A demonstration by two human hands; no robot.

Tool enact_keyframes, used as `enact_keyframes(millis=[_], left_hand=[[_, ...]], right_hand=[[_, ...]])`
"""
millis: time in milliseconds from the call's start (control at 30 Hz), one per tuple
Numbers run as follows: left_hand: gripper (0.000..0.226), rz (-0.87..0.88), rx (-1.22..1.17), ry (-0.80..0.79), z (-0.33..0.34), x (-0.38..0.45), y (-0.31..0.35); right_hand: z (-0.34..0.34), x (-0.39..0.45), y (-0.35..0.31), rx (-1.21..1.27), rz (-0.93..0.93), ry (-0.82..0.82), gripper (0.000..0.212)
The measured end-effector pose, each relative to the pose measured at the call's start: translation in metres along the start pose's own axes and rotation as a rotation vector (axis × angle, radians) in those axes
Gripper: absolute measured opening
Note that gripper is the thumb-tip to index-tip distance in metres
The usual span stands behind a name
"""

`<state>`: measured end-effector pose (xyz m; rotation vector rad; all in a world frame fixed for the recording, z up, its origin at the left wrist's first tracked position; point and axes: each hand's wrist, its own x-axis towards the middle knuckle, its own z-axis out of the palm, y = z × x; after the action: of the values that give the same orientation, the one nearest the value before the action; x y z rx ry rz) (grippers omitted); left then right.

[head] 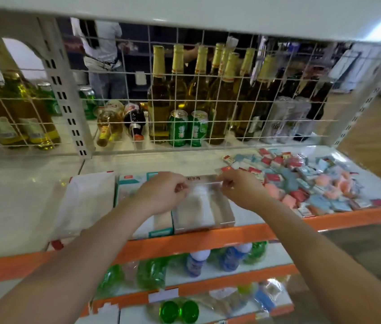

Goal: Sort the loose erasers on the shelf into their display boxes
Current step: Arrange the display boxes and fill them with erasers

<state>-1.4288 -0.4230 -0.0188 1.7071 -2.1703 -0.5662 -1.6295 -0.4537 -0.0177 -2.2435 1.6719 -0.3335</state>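
A silver display box point(204, 213) stands open and empty at the shelf's front edge. My left hand point(163, 192) pinches the left end of its raised back flap point(202, 181), and my right hand point(240, 189) pinches the right end. Left of it sit a teal-and-white display box point(128, 183), partly hidden by my left arm, and a white box point(86, 202). A heap of several loose erasers point(308, 181), red, blue, pink and white, covers the right part of the shelf.
A white wire grid point(184, 101) backs the shelf, with beer bottles and green cans point(177, 127) behind it. The shelf has an orange front edge point(208, 242). Lower shelves hold bottles point(194, 260). A person stands beyond the grid at the upper left.
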Motion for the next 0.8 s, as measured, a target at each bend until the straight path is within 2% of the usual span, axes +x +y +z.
enact_keyframes(millis=[433, 500, 633, 800], left_hand=[[0.029, -0.041, -0.079, -0.044, 0.093, 0.086, 0.112], [0.032, -0.049, -0.054, -0.044, 0.104, 0.098, 0.125], [0.041, -0.049, 0.084, -0.094, 0.123, 0.114, 0.142], [0.047, -0.067, 0.139, -0.145, 0.133, 0.127, 0.147]], right_hand=[[-0.063, -0.012, 0.145, -0.050, 0.109, -0.011, 0.027], [-0.066, -0.013, 0.160, -0.066, 0.092, -0.036, 0.024], [-0.068, -0.015, 0.178, -0.091, 0.023, -0.151, 0.033], [-0.065, -0.013, 0.186, -0.106, -0.119, -0.237, 0.039]])
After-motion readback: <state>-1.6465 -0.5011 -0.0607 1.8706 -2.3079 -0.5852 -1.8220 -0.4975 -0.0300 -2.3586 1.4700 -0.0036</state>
